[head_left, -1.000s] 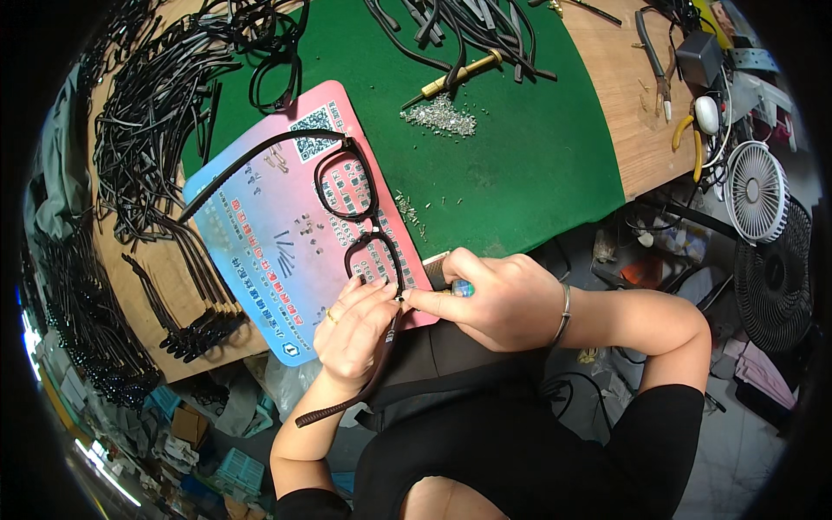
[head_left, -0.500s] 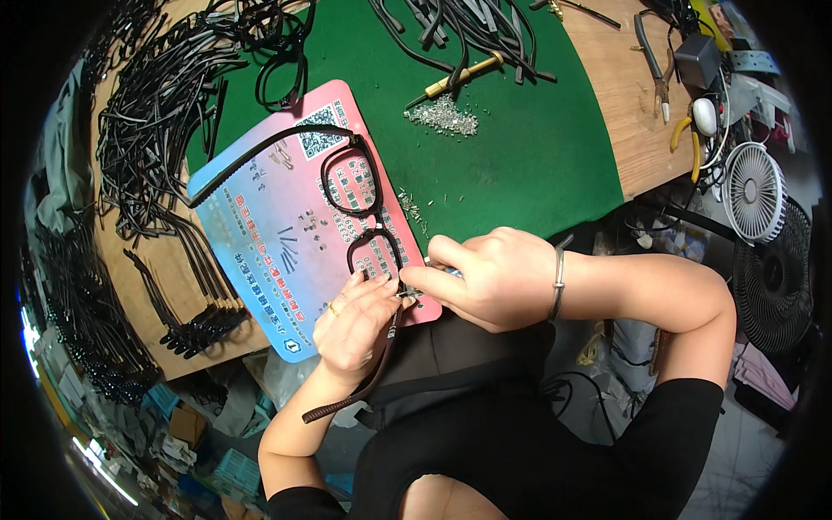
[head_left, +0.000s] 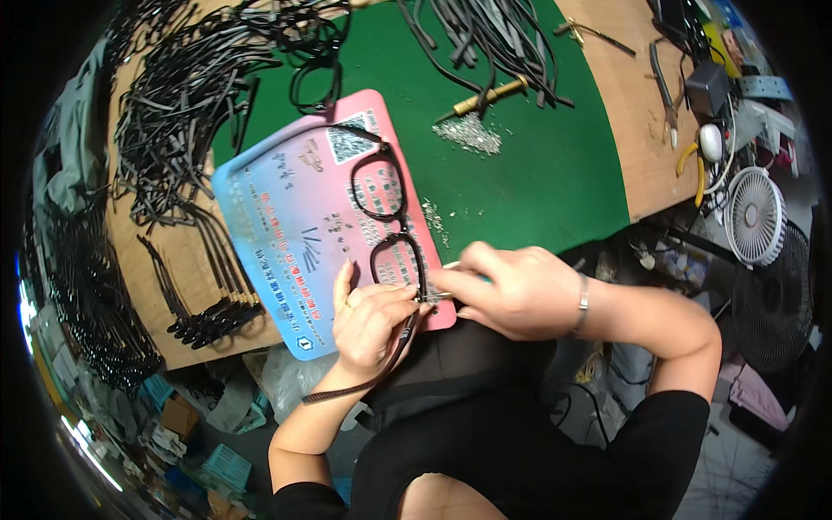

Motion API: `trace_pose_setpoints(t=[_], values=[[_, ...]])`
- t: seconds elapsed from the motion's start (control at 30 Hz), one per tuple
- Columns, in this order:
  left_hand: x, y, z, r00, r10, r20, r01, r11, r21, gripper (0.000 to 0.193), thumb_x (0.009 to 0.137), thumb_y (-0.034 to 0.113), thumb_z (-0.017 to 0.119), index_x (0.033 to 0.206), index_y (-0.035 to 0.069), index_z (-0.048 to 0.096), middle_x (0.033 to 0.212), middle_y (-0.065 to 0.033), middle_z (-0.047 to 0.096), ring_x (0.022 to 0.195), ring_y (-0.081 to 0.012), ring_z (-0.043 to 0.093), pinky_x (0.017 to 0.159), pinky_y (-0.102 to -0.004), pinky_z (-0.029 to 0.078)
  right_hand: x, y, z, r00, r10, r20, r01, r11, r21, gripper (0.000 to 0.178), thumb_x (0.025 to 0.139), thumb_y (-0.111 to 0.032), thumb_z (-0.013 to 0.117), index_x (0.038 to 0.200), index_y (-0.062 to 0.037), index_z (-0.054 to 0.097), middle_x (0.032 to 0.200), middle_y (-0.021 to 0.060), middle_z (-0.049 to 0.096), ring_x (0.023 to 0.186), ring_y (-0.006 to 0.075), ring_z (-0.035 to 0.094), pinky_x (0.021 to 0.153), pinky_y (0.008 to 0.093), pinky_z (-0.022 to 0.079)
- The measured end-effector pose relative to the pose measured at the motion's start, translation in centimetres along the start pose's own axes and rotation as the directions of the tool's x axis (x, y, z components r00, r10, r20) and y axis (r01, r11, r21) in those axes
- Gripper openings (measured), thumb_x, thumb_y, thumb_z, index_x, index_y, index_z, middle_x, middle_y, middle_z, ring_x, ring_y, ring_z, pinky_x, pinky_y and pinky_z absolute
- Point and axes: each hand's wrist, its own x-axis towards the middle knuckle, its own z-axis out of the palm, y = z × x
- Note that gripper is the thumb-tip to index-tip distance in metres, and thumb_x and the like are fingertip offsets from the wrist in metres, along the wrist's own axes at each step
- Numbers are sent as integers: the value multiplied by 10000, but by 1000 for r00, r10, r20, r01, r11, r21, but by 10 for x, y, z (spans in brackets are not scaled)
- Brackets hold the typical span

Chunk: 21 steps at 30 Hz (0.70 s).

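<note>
A black eyeglass frame [head_left: 403, 192] lies across the pink and blue printed mat [head_left: 251, 217]. My left hand [head_left: 368, 329] pinches it at the near hinge, and its near temple arm [head_left: 400, 348] runs back past my wrist. The far temple [head_left: 354, 131] reaches out over the mat, its end smeared by motion. My right hand [head_left: 520, 295] is closed round a slim tool, perhaps a screwdriver, mostly hidden in the fist. Its thin shaft [head_left: 445, 295] points at the hinge by my left fingertips. Small metal parts [head_left: 309, 247] lie loose on the mat.
On the green cloth [head_left: 537, 191] are a pile of tiny silver parts [head_left: 468, 134], a brass-handled screwdriver [head_left: 490, 95] and dark temple arms [head_left: 511, 43]. Black frame parts [head_left: 173, 113] crowd the left. Pliers [head_left: 666, 95] and a white fan [head_left: 754, 212] stand right.
The whole view has shifted, so the mat and cloth sit a little farther right. The far temple has swung and is now blurred. Both hands stay at the near hinge; my left thumb now stands apart.
</note>
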Motion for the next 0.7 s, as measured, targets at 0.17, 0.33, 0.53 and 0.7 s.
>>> trace_pose_setpoints(t=[0.17, 0.33, 0.53, 0.7], values=[[38, 14, -24, 984, -12, -177, -35, 964, -263, 218, 636, 14, 765, 794, 59, 621, 726, -33, 641, 631, -166, 573, 741, -350, 451, 0, 6, -23, 981, 186, -53, -180, 978, 102, 346, 807, -145, 603, 1131, -48, 528, 877, 112, 513, 687, 271, 587, 580, 340, 494], [13, 54, -146, 649, -742, -168, 404, 524, -750, 385, 570, -8, 772, 903, -21, 580, 655, -43, 571, 545, -59, 505, 482, -206, 407, -5, 17, -21, 981, 192, -30, -183, 966, 183, 290, 825, -106, 582, 1103, -31, 555, 873, 129, 538, 718, 284, 578, 626, 343, 483], [-62, 56, -240, 419, -898, -137, 655, 403, -639, 322, 690, 151, 674, 926, -48, 583, 590, -5, 540, 485, -55, 474, 467, -166, 361, 5, 19, -21, 965, 260, -46, -239, 935, 263, 239, 825, -76, 569, 1053, -5, 578, 823, 144, 554, 693, 282, 569, 633, 324, 463], [-46, 67, -246, 482, -867, -125, 630, 443, -638, 347, 688, 136, 691, 930, -79, 566, 631, -35, 574, 480, -64, 518, 455, -160, 428, 0, 20, -21, 970, 242, -23, -232, 952, 201, 225, 828, -83, 565, 1038, -4, 579, 800, 146, 550, 690, 289, 568, 618, 324, 458]])
